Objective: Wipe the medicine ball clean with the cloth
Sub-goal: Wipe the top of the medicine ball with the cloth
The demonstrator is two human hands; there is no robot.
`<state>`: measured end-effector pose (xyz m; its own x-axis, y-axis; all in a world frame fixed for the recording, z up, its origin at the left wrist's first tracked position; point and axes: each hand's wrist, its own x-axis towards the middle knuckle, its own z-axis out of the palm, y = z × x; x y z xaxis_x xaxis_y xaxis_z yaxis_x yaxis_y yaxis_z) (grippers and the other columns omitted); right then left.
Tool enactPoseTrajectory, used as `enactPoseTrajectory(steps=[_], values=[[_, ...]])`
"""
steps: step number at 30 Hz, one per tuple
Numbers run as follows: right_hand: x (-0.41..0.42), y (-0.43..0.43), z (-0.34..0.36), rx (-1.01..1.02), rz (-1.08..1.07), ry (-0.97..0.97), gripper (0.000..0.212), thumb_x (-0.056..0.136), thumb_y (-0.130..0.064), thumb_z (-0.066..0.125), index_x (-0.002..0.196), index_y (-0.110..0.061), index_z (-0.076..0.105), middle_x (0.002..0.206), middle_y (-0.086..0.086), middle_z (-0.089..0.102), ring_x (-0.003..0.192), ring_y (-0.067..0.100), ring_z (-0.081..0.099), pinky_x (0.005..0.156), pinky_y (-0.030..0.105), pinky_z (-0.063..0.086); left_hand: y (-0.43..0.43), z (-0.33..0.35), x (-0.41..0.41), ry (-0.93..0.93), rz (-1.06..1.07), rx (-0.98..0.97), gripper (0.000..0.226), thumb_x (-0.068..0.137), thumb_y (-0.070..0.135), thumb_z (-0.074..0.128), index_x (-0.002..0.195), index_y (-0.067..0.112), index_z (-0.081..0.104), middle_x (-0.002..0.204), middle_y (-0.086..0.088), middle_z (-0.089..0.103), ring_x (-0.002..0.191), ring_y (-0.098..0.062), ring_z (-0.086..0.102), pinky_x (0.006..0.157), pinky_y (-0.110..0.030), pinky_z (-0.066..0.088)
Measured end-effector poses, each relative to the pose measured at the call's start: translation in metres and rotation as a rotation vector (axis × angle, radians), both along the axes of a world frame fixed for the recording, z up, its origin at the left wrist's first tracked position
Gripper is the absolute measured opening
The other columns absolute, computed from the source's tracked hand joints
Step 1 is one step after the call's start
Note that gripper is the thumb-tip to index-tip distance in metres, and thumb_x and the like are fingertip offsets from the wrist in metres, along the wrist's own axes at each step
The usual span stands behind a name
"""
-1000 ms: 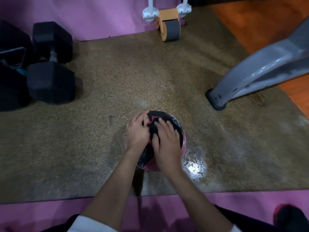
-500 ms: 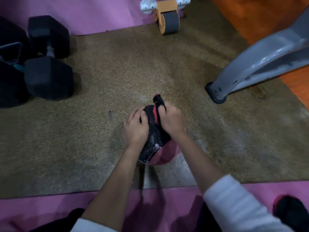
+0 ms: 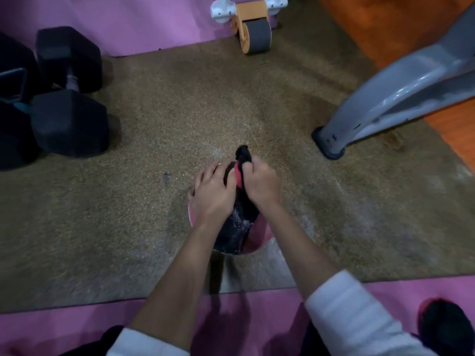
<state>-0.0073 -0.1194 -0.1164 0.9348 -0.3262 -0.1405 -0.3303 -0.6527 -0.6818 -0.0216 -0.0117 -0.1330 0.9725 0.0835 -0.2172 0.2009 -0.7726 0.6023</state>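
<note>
While wiping, grips a bunched black-and-red cloth (image 3: pixel 243 160) tight in the right hand (image 3: pixel 259 186), fingers clenched round it, one end poking out past the fist. Sets that fist against the far upper side of the round black-and-pink medicine ball (image 3: pixel 258 237). Steadies with the left hand (image 3: pixel 214 199), fingers spread and relaxed, laid flat over the ball's top left. Rests the ball on the speckled brown floor mat (image 3: pixel 167 119), between the forearms, near the edge of a pink foam mat (image 3: pixel 231 319).

Looks mid-job: white dusty smears visible on the near black panel. Calls next for dragging the cloth down across those smears, probably turning the ball under the left palm.

Well apart: black hexagonal dumbbells (image 3: pixel 69 98) left, orange-and-grey ab wheel (image 3: pixel 254 34) beyond, grey metal machine leg (image 3: pixel 385 98) right.
</note>
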Motion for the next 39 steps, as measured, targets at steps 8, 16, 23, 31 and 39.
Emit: enactPoseTrajectory(steps=[8, 16, 23, 31, 39], values=[[-0.023, 0.008, -0.001, 0.027, 0.106, -0.091, 0.035, 0.096, -0.027, 0.035, 0.105, -0.01, 0.064, 0.106, 0.011, 0.067, 0.102, 0.029, 0.06, 0.088, 0.039, 0.046, 0.008, -0.002, -0.001, -0.018, 0.023, -0.076, 0.062, 0.088, 0.065, 0.016, 0.139, 0.045, 0.046, 0.153, 0.017, 0.041, 0.145, -0.015, 0.03, 0.116, -0.055, 0.026], [-0.095, 0.033, -0.001, 0.002, 0.152, -0.187, 0.048, 0.1, -0.031, 0.028, 0.141, -0.016, 0.047, 0.152, -0.004, 0.041, 0.146, 0.015, 0.026, 0.121, 0.034, 0.015, 0.011, 0.0, -0.002, 0.019, 0.035, -0.079, 0.043, 0.103, 0.049, 0.025, 0.141, 0.04, 0.044, 0.155, 0.013, 0.038, 0.144, -0.022, 0.029, 0.113, -0.06, 0.028], [0.012, -0.003, 0.0, 0.029, 0.081, 0.091, 0.028, 0.099, -0.023, 0.04, 0.093, -0.005, 0.061, 0.098, 0.018, 0.066, 0.092, 0.035, 0.06, 0.071, 0.034, 0.038, 0.01, 0.003, -0.02, -0.063, -0.01, -0.029, 0.059, 0.095, 0.055, 0.017, 0.146, 0.035, 0.038, 0.157, 0.009, 0.035, 0.148, -0.025, 0.025, 0.114, -0.065, 0.023], [-0.081, 0.018, -0.008, 0.079, 0.092, -0.248, 0.043, 0.097, -0.026, 0.033, 0.133, -0.015, 0.054, 0.14, 0.004, 0.054, 0.136, 0.021, 0.043, 0.115, 0.038, 0.029, 0.001, 0.009, 0.004, -0.037, -0.127, 0.013, 0.043, 0.106, 0.037, 0.023, 0.143, 0.037, 0.045, 0.154, 0.014, 0.041, 0.148, -0.018, 0.027, 0.116, -0.06, 0.021], [-0.048, 0.025, 0.0, 0.062, 0.021, -0.202, 0.027, 0.097, -0.017, 0.043, 0.114, -0.013, 0.064, 0.115, 0.005, 0.066, 0.111, 0.022, 0.058, 0.093, 0.031, 0.042, 0.003, -0.005, 0.016, 0.051, -0.04, 0.034, 0.067, 0.091, 0.051, 0.014, 0.138, 0.015, 0.046, 0.15, -0.009, 0.044, 0.138, -0.042, 0.037, 0.11, -0.064, 0.028]])
